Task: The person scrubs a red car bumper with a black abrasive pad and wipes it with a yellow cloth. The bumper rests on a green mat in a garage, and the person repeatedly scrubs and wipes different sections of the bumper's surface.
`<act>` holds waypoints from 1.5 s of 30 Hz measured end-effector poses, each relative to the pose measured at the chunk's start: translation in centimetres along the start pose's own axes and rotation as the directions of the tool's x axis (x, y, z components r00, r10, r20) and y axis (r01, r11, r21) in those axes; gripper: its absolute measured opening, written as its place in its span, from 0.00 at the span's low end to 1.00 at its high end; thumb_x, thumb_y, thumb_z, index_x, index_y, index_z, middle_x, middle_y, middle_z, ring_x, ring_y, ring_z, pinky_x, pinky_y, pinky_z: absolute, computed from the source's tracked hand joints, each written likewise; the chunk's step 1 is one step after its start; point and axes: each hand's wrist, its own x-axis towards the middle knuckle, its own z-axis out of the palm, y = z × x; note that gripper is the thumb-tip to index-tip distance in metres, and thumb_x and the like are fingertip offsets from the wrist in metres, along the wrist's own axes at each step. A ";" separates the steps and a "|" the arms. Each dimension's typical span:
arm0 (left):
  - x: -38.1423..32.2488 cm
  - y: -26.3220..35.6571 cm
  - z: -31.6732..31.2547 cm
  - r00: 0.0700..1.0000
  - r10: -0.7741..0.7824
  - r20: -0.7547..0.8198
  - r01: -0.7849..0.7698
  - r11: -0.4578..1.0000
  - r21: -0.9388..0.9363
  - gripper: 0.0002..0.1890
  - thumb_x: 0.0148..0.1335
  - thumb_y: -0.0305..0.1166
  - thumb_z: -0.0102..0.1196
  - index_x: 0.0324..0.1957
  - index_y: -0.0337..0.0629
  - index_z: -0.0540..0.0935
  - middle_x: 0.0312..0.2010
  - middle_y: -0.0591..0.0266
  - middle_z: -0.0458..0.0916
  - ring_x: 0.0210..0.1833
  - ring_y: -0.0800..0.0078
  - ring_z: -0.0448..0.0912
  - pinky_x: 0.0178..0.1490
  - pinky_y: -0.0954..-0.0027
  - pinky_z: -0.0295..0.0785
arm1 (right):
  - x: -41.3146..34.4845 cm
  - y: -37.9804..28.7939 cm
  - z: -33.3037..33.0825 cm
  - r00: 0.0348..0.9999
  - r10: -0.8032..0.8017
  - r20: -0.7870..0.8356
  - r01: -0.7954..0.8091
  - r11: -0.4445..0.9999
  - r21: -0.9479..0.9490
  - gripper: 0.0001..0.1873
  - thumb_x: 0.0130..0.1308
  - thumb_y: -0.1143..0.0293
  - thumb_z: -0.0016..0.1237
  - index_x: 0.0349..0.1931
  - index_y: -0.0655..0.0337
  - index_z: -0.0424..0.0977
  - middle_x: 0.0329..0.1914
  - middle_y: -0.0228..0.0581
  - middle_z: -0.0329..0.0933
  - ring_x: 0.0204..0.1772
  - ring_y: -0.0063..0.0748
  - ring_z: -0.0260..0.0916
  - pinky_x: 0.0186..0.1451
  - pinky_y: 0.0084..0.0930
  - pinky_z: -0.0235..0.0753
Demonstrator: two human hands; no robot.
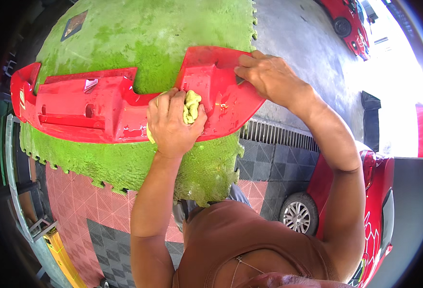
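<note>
A glossy red car bumper cover [78,93] with wet patches lies across a green foam mat [153,28]. My left hand [175,122] presses a crumpled yellow-green cloth [192,106] onto the bumper's middle right part, near its lower edge. Over the bumper's right end, my right hand [269,77] rests with bent fingers against the red surface. Something small and dark shows beneath those fingertips; whether it is a held piece or an opening in the bumper, I cannot tell. Drops and streaks of water shine around both hands.
A dark-edged rectangular patch [74,25] shows at the mat's upper left. A drain grate [280,135] runs to the right of the mat. Near my right elbow stands a red car [373,208]; another red car [348,25] is farther off. Interlocking floor tiles [85,205] surround my feet.
</note>
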 end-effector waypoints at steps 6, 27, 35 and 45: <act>0.1 0.4 0.3 0.999 -0.024 -0.021 0.024 1.000 -0.012 0.24 0.48 0.36 0.73 0.48 0.38 0.83 0.47 0.53 0.82 0.49 0.51 0.78 0.55 0.52 0.74 | -1.4 0.1 -0.4 0.989 0.072 -0.131 -0.059 0.994 0.094 0.18 0.60 0.78 0.52 0.52 0.63 0.82 0.45 0.41 0.78 0.52 0.45 0.78 0.52 0.39 0.83; 0.2 0.6 0.0 0.999 -0.050 0.002 0.050 0.999 -0.003 0.23 0.49 0.38 0.72 0.47 0.39 0.84 0.48 0.54 0.81 0.49 0.52 0.77 0.54 0.53 0.74 | 0.4 -0.7 0.4 0.997 0.074 -0.036 -0.068 0.989 0.130 0.19 0.62 0.79 0.51 0.54 0.64 0.81 0.47 0.43 0.77 0.56 0.49 0.77 0.54 0.42 0.82; 0.0 0.1 -0.3 0.999 -0.035 0.038 0.034 0.999 0.006 0.24 0.49 0.37 0.72 0.47 0.39 0.84 0.48 0.54 0.82 0.49 0.52 0.78 0.54 0.53 0.74 | 1.5 -1.9 1.2 1.000 -0.002 -0.028 0.003 0.999 0.048 0.19 0.60 0.79 0.52 0.52 0.64 0.81 0.46 0.43 0.77 0.50 0.48 0.77 0.48 0.41 0.82; 0.3 0.4 0.0 0.999 -0.040 0.012 0.040 0.999 -0.013 0.23 0.50 0.39 0.71 0.47 0.39 0.84 0.47 0.54 0.82 0.48 0.52 0.77 0.54 0.53 0.74 | 0.2 -0.9 1.6 0.997 -0.006 -0.073 0.007 1.000 0.022 0.17 0.61 0.76 0.51 0.51 0.64 0.81 0.49 0.40 0.76 0.53 0.45 0.76 0.50 0.39 0.84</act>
